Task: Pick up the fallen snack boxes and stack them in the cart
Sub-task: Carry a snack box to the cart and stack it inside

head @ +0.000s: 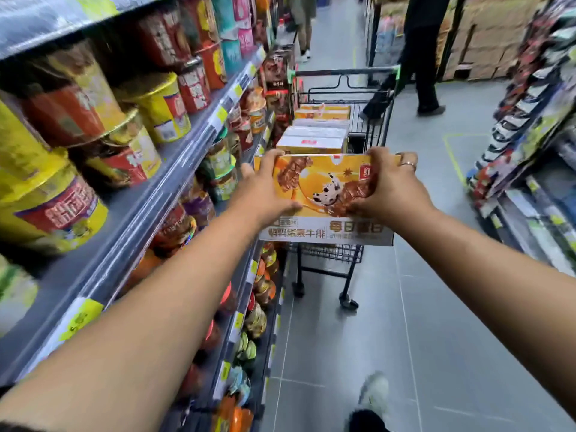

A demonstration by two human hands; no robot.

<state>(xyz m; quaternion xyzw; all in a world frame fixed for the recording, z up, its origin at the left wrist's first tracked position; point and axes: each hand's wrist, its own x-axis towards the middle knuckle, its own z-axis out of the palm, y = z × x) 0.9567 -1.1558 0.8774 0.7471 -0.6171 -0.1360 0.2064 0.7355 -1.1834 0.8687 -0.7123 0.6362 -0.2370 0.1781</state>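
1. While both of my hands hold it, the orange snack box (324, 194) sits just above the middle of my view. It is off the floor, over the near end of the shopping cart (330, 252), printed face up.
2. My left hand (265, 188) grips the box's 9 o'clock edge, with the fingers curled over the far corner and the thumb on the printed face.
3. My right hand (386, 185) grips the 3 o'clock edge the same way, and a ring (408, 164) shows on one finger.
4. At 12 o'clock from the box, pale yellow boxes (314, 138) lie stacked inside the cart's basket, in a row running away from me.
5. The cart is black wire with its wheels on the grey tiled floor (436, 307). A bar with a green end (343, 71) crosses its far side.
6. At 9 o'clock, store shelves (187, 169) run alongside the cart. Round tins (56, 210) stand on the upper level, with cup snacks below and yellow price tags on the edges.
7. At 3 o'clock, a rack of packets (530, 120) lines the other side of the aisle.
8. At 1 o'clock, beyond the cart, a person in dark trousers (424, 57) stands in the aisle.
9. At 6 o'clock, my pale shoe (374, 391) is on the tiles.
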